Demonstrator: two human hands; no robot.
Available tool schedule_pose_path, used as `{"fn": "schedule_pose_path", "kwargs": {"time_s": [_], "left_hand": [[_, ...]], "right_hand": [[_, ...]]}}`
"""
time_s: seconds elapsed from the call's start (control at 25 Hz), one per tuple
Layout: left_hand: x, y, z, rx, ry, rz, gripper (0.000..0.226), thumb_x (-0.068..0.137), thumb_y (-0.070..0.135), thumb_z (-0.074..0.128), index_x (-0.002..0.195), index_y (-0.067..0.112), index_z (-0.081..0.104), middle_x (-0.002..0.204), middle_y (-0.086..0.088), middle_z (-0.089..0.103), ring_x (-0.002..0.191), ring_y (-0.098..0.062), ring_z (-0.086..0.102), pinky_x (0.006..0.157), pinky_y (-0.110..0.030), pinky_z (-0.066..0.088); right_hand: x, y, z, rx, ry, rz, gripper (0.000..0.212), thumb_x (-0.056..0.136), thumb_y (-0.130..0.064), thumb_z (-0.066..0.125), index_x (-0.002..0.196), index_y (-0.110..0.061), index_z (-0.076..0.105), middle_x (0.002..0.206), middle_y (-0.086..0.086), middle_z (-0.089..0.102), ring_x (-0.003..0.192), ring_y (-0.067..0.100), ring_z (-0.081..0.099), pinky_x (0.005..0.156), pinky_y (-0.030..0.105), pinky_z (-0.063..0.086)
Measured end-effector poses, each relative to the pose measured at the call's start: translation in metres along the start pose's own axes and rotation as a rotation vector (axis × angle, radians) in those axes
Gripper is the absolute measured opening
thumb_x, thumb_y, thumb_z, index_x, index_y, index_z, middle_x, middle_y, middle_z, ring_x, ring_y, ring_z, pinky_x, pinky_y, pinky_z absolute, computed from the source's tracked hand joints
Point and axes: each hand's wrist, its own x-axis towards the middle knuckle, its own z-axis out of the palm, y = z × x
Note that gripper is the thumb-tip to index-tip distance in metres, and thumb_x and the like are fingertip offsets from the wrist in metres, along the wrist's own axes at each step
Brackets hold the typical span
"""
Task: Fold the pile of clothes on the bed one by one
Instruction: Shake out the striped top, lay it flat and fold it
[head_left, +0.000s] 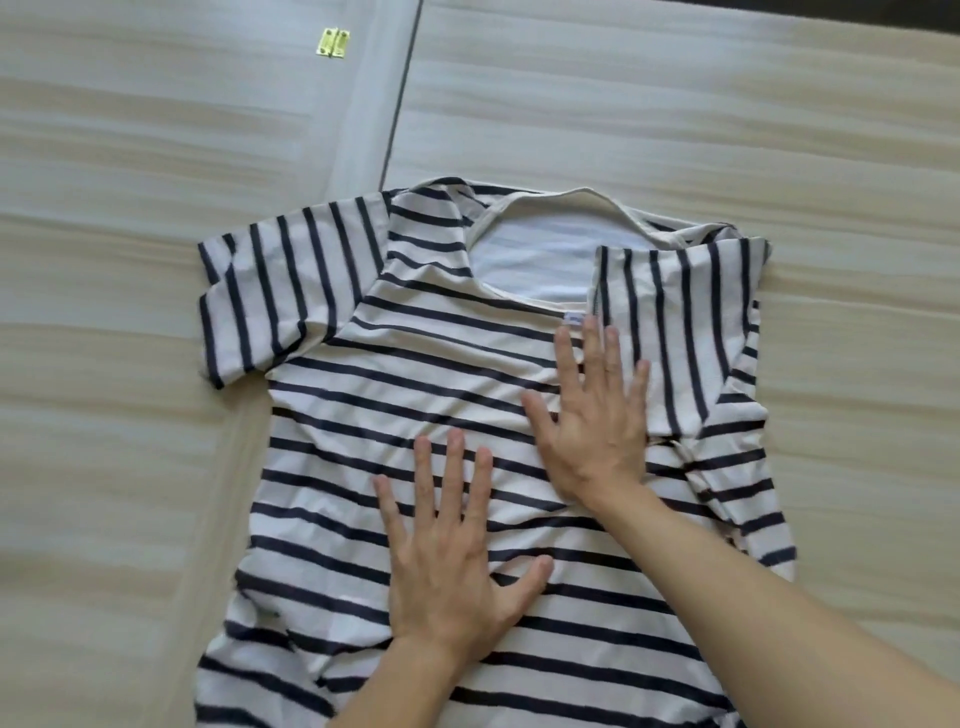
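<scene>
A white T-shirt with navy stripes (363, 395) lies spread flat on the bed, neck opening facing away from me. Its right sleeve (675, 332) is folded inward over the chest; the left sleeve (275, 291) lies spread outward. My left hand (452, 556) rests flat on the shirt's middle, fingers apart. My right hand (592, 410) presses flat higher up, beside the folded sleeve's edge, just below a small blue label at the neckline. Neither hand grips anything. The shirt's hem runs out of view at the bottom.
The bed (727, 130) is covered in beige and grey striped fabric. A seam or gap (400, 93) runs from the top down to the shirt's left shoulder. A small yellow metal hinge (332, 44) lies at the top left.
</scene>
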Motion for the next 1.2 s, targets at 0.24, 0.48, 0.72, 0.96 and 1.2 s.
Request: {"fn": "schedule_pose_path", "kwargs": {"time_s": [0.24,0.48,0.72,0.96,1.2], "left_hand": [[0.053,-0.042,-0.045,-0.313,0.313,-0.09,0.058,0.092,0.061,0.049,0.134,0.02,0.053,0.135,0.001,0.052,0.127,-0.022,0.047,0.106,-0.049,0.039],[0.182,-0.17,-0.099,-0.21,0.243,-0.908,0.083,0.088,0.055,0.06,0.15,0.008,0.031,0.155,-0.013,0.033,0.143,-0.035,0.03,0.111,-0.051,0.03],[0.212,-0.177,-0.12,-0.454,0.165,-0.994,0.037,0.085,0.023,0.073,0.113,0.005,0.059,0.118,-0.012,0.067,0.109,-0.036,0.065,0.089,-0.04,0.053],[0.221,-0.068,-0.182,-0.639,0.259,-0.228,0.031,0.082,0.004,0.069,0.106,0.021,0.062,0.096,0.004,0.065,0.079,-0.011,0.061,0.066,-0.03,0.053],[0.189,-0.037,-0.114,-0.508,0.304,0.076,0.038,0.09,0.015,0.058,0.128,0.015,0.06,0.127,-0.004,0.055,0.115,-0.021,0.051,0.099,-0.039,0.046]], "right_hand": [[-0.001,-0.001,0.002,-0.034,0.03,0.012,0.078,0.096,-0.069,0.013,0.162,-0.03,-0.002,0.17,-0.002,-0.014,0.156,0.017,-0.014,0.124,0.056,0.001],[-0.003,-0.002,-0.004,-0.017,0.03,0.018,0.078,0.097,-0.069,0.012,0.162,-0.029,-0.002,0.17,-0.003,-0.012,0.156,0.016,-0.014,0.125,0.055,0.0],[-0.003,-0.001,-0.005,-0.012,0.029,0.019,0.077,0.096,-0.068,0.013,0.162,-0.029,0.0,0.17,-0.003,-0.01,0.156,0.016,-0.014,0.125,0.055,0.002],[-0.003,-0.001,-0.006,-0.029,0.025,0.014,0.077,0.097,-0.066,0.017,0.162,-0.028,-0.001,0.17,-0.002,-0.012,0.155,0.017,-0.015,0.125,0.055,0.002],[-0.003,0.001,-0.003,-0.039,0.028,0.021,0.077,0.097,-0.066,0.016,0.162,-0.027,0.0,0.17,0.0,-0.011,0.156,0.018,-0.015,0.124,0.056,0.004]]}}
